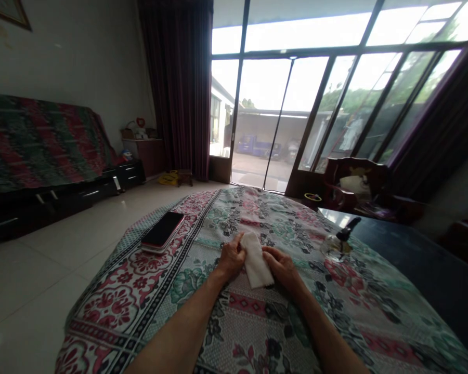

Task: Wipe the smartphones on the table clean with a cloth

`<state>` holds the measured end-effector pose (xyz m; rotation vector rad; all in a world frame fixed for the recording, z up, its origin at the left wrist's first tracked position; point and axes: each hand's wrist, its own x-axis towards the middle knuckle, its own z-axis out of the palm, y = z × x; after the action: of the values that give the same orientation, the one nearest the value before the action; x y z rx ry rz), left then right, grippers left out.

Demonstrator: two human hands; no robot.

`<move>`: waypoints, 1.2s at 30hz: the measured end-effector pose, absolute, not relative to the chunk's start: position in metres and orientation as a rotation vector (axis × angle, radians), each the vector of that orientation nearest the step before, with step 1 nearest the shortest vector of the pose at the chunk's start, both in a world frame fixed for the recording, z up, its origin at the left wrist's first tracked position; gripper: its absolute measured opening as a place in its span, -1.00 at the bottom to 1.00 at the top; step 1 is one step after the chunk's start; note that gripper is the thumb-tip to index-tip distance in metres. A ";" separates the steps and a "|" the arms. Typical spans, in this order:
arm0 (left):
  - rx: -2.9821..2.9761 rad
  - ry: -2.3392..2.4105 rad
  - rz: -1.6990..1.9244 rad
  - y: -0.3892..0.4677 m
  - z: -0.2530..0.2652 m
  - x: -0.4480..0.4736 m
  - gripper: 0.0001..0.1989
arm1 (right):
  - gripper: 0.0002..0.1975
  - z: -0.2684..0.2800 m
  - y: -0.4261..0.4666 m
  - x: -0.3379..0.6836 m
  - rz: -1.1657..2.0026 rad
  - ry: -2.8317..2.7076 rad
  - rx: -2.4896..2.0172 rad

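Note:
Between my two hands is a folded white cloth [255, 262], a narrow strip held just above the patterned tablecloth [234, 317]. My left hand [233, 257] grips the cloth's upper left edge, fingers curled and thumb on it. On the opposite side, my right hand [281, 266] closes its fingers on the right edge. To the left lies a smartphone [164, 229] with a dark screen, resting on something pale and flat. A clear glass bottle [336, 248] with a black spray top stands to the right.
A dark tabletop [421, 265] adjoins on the right, with a wooden chair [335, 182] behind it. Glass doors [273, 124] and a dark curtain [179, 93] rise beyond the table. At left, a black low cabinet [70, 197] stands past the tiled floor [42, 259].

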<state>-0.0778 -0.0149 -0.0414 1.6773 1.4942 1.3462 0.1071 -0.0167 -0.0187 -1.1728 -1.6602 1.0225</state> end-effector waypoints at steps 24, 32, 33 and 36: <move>1.787 1.606 1.285 -0.007 -0.051 -0.078 -0.56 | -0.63 -0.035 0.002 0.168 0.290 -1.475 -1.697; 1.787 2.101 1.336 -0.005 0.003 -0.151 -0.57 | -0.65 -0.040 0.003 0.162 0.195 -1.748 -1.683; 1.780 2.170 1.333 -0.008 0.011 -0.170 -0.57 | -0.68 -0.039 0.003 0.161 0.205 -1.761 -1.679; 1.756 2.467 1.129 -0.022 0.028 -0.221 -0.53 | -0.76 -0.031 0.002 0.159 0.303 -1.729 -1.661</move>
<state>-0.2213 -0.0216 0.0277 1.7561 2.4673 1.1292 0.1588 0.0019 -0.0310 -1.6611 -1.7289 0.3026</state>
